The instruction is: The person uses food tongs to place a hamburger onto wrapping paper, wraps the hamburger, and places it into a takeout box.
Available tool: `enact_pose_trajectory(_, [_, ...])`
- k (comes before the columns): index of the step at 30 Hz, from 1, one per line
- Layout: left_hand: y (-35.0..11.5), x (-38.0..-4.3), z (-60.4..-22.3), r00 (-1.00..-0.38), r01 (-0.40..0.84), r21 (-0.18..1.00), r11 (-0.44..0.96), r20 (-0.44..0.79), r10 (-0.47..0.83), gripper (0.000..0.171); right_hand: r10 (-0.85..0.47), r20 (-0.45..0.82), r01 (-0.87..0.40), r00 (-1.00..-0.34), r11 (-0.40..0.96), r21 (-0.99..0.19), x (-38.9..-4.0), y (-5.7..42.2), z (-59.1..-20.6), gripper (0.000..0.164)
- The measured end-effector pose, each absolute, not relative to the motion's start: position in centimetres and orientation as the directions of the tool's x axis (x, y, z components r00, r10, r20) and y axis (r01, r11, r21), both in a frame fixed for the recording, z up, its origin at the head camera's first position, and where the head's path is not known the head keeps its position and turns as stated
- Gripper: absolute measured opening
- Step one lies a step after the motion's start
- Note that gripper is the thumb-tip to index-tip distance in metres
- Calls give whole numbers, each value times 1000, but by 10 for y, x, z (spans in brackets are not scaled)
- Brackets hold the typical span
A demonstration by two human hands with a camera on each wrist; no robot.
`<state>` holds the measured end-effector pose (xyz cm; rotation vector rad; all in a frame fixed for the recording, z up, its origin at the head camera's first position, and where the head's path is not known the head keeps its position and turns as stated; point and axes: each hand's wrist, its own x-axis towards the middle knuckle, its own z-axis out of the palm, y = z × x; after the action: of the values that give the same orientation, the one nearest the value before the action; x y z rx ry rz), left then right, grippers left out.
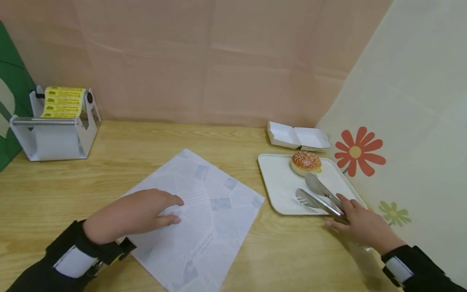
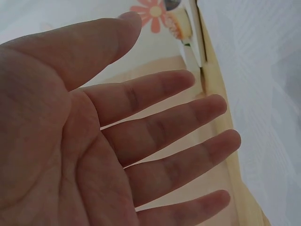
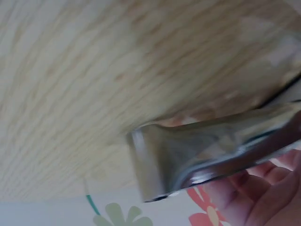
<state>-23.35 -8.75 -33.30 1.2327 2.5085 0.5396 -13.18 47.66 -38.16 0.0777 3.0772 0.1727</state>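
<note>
"How are the fingers?"
"Spread on the left hand, over the patterned paper; on the right hand, curled, gripping metal tongs."
"Reaching where?"
"Over the white tray, near the seeded bun."

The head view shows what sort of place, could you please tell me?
Probably a food-serving or packing counter, perhaps a mock-up: tongs, a seeded bun and an open box suggest it.
</note>
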Motion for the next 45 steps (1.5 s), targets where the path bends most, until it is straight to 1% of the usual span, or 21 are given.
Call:
enact_pose_trajectory(3, [-87,-235,-334,-592,687,455,567,-102,799,40,35,-16,33,-999,993,117,-131,480,-388,110])
enact_pose_trajectory(7, [-86,-236,-335,-598,681,458,571,-102,795,40,39,35,42,-999,995,90,-129,483,-397,106])
enact_pose_trajectory(11, [-86,-237,-337,-600,697,443,564,-70,797,39,42,74,48,-996,996,73,-127,484,-402,94])
enact_pose_trajectory(15, [-86,-238,-339,-589,733,416,538,-7,808,35,14,105,24,-994,995,94,-126,484,-402,83])
enact_pose_trajectory(18, [-87,-239,-338,-584,747,405,528,20,811,34,3,105,13,-995,995,96,-125,483,-401,75])
enact_pose_trajectory(23, [-88,-241,-337,-583,746,413,523,26,812,33,3,87,10,-996,997,80,-127,481,-395,60])
enact_pose_trajectory(27, [-90,-243,-337,-585,746,415,521,34,811,34,-12,93,-4,-996,996,90,-130,478,-388,55])
enact_pose_trajectory(29, [-91,-243,-337,-590,743,415,525,35,807,34,-16,94,-9,-995,998,70,-131,478,-384,51])
enact_pose_trajectory(30, [-92,-244,-337,-590,744,413,526,35,807,35,-12,85,-8,-996,999,43,-132,477,-383,48])
enact_pose_trajectory(32, [-93,-244,-337,-594,743,406,532,35,804,36,28,53,26,-998,999,-48,-133,476,-380,44])
enact_pose_trajectory(34, [-93,-245,-337,-596,745,402,533,39,802,36,88,-17,89,-996,974,-206,-133,476,-377,41])
enact_pose_trajectory(35, [-93,-245,-337,-595,746,400,532,42,803,37,117,-50,127,-992,947,-294,-132,477,-375,40])
enact_pose_trajectory(37, [-94,-245,-337,-592,752,395,527,55,804,36,188,-135,230,-973,855,-465,-132,478,-371,43])
enact_pose_trajectory(38, [-94,-245,-337,-589,757,393,522,63,806,36,214,-172,273,-962,799,-536,-132,479,-369,44])
enact_pose_trajectory(39, [-94,-245,-337,-589,757,393,522,65,806,36,235,-212,316,-949,749,-583,-132,482,-367,47])
enact_pose_trajectory(41, [-94,-245,-337,-589,759,388,523,67,805,36,273,-276,387,-922,670,-633,-133,486,-362,52])
enact_pose_trajectory(42, [-95,-245,-337,-590,760,386,523,69,805,36,291,-311,426,-905,643,-636,-133,489,-359,56])
enact_pose_trajectory(45, [-97,-245,-336,-592,759,386,525,72,803,35,303,-403,499,-864,630,-595,-134,498,-351,67])
